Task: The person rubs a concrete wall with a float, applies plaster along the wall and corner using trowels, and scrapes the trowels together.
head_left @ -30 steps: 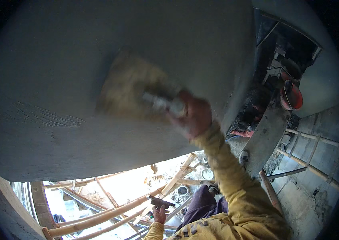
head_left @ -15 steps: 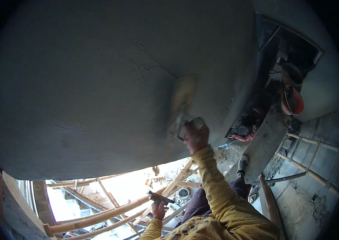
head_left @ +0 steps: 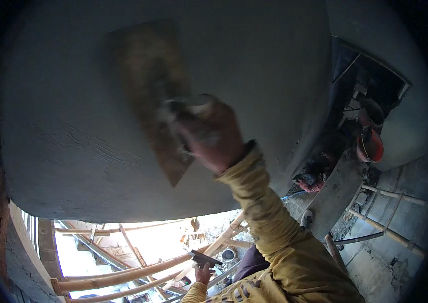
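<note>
My right hand (head_left: 213, 132) is closed round the handle of a plastering trowel (head_left: 148, 65). The trowel has a long rectangular metal blade, stained brown and blurred by motion. It lies against or just off a broad grey plastered surface (head_left: 264, 76); I cannot tell which. Rough ridges mark the plaster to the left of the blade. Low in the picture, my left hand (head_left: 204, 274) grips a dark, flat-faced tool (head_left: 206, 259), held away from the plaster. Its exact kind is not clear.
Bamboo poles (head_left: 123, 279) cross below the plaster, over a bright drop. At right are a red bucket (head_left: 369, 146), a darker bucket (head_left: 370, 112) and a plank (head_left: 336, 194). Another person (head_left: 315, 177) is low beside the plank. My foot (head_left: 306, 218) is near the plank.
My right hand has swept the trowel up and to the left across the plaster. Ridges formerly above the blade no longer show. My left hand still holds its tool, little moved.
</note>
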The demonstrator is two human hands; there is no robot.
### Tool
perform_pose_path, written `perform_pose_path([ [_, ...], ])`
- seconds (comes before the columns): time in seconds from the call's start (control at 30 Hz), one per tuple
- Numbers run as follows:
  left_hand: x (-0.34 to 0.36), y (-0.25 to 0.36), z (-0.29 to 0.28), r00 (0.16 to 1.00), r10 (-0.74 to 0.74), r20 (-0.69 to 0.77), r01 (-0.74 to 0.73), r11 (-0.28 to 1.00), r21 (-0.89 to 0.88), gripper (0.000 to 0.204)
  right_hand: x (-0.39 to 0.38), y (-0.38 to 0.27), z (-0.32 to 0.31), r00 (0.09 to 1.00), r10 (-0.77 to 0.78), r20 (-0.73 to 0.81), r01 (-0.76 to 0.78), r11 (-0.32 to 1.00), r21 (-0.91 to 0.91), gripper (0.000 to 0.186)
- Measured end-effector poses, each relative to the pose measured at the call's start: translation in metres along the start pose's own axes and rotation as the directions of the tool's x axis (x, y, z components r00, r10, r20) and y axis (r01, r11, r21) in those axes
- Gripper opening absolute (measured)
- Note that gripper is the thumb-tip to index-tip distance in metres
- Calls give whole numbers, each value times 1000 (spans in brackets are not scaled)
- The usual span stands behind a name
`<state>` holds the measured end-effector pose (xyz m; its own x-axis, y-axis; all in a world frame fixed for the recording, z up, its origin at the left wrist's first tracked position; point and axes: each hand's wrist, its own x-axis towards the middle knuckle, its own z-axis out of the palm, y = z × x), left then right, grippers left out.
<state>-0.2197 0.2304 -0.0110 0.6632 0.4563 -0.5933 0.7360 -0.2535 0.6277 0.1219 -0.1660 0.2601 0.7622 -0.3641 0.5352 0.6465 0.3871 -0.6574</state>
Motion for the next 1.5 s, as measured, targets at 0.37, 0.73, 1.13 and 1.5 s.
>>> perform_pose_path([
  [0.37,17,34,23,996,90,-3,-90,996,-12,47,-41,-14,-30,909,-297,292,415,707,-572,29],
  [0.73,9,1,15,996,-86,-29,86,996,-7,49,-9,37,-74,970,-100,221,235,612,-755,38],
  [1.13,15,28,25,988,134,-70,-138,989,-57,44,-38,70,-120,561,746,-357,-533,656,534,21],
  [1.5,7,3,10,998,28,-60,-35,992,-120,48,88,-53,-28,946,316,76,-325,907,267,18],
])
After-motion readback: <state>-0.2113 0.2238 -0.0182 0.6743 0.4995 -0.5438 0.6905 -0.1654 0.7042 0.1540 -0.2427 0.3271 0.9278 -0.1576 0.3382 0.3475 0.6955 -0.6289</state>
